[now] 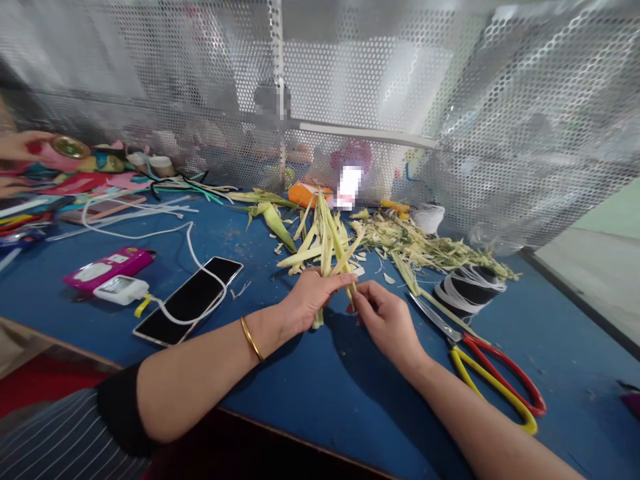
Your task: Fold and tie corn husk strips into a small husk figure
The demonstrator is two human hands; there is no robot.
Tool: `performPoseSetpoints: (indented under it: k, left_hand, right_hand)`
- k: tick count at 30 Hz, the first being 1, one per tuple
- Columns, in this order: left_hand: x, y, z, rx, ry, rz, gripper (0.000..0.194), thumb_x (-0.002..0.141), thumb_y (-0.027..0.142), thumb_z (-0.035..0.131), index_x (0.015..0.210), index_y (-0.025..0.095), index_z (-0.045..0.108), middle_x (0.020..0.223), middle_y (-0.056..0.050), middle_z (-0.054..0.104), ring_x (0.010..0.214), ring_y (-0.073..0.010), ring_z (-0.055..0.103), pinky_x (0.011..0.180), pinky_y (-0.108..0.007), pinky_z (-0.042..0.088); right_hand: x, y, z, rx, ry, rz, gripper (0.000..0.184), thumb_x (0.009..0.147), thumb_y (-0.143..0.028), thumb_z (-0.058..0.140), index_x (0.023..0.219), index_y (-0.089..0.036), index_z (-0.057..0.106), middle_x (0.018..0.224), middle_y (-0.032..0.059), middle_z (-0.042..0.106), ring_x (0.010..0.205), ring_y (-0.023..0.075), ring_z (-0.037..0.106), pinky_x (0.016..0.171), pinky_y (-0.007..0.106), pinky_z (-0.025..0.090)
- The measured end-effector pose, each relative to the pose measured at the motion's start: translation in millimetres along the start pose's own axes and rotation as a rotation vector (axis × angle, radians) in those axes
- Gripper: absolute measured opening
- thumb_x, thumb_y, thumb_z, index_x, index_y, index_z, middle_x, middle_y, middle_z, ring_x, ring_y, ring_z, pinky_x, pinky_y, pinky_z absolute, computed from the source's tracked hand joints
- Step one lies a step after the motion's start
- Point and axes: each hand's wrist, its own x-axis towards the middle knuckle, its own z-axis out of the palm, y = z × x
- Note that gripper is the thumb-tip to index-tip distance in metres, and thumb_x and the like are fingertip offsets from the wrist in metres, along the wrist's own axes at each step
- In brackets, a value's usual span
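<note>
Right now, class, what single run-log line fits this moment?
left hand: grips corn-husk bundle | right hand: pinches husk strip | scissors: on blue table

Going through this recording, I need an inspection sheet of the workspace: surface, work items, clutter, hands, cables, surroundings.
Surface: blue tabletop, small scraps scattered on it.
Work items: pale husk strips, bunched upright; scissors lying at right; black spool wound with white cord.
Clutter: shredded husk scraps behind the spool; smartphone and purple item at left.
Hands: left hand grips the bunch low; right hand pinches one strip.
Cables: white cable loops over the smartphone from a white device.
Surroundings: perforated screen behind; another person's hand at far left.
</note>
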Motion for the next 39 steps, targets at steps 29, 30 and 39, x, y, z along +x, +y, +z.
performPoseSetpoints:
  k: [29, 30, 39]
  left_hand:
    - [47.8, 39.1, -84.8, 1.263, 0.431, 0.299, 0.018, 0.065, 0.031, 0.075, 0.058, 0.021, 0.062, 0.064, -0.007, 0.060, 0.078, -0.0255, 0.063, 0.065, -0.029, 0.042]
    - [47.3, 41.0, -84.3, 1.187, 0.459, 0.322, 0.018, 0.065, 0.030, 0.075, 0.057, 0.021, 0.062, 0.061, -0.006, 0.059, 0.075, -0.0246, 0.062, 0.064, -0.029, 0.041]
    - [43.0, 49.7, -83.5, 0.981, 0.607, 0.399, 0.018, 0.072, 0.038, 0.069, 0.070, 0.020, 0.071, 0.065, -0.007, 0.063, 0.066, -0.0213, 0.059, 0.058, -0.029, 0.035]
  right_hand:
    - [21.8, 18.7, -21.8, 0.389, 0.293, 0.398, 0.025, 0.067, -0.043, 0.066, 0.069, -0.019, 0.058, 0.045, -0.0045, 0.053, 0.038, 0.0101, 0.047, 0.040, 0.023, 0.040]
    - [21.9, 18.3, -21.8, 0.395, 0.298, 0.398, 0.025, 0.067, -0.042, 0.066, 0.069, -0.019, 0.058, 0.045, -0.0047, 0.053, 0.038, 0.0101, 0.047, 0.041, 0.023, 0.040]
    - [21.2, 22.9, -20.7, 0.387, 0.308, 0.397, 0.026, 0.068, -0.041, 0.066, 0.077, -0.018, 0.061, 0.049, -0.0038, 0.057, 0.041, 0.0119, 0.050, 0.045, 0.025, 0.043]
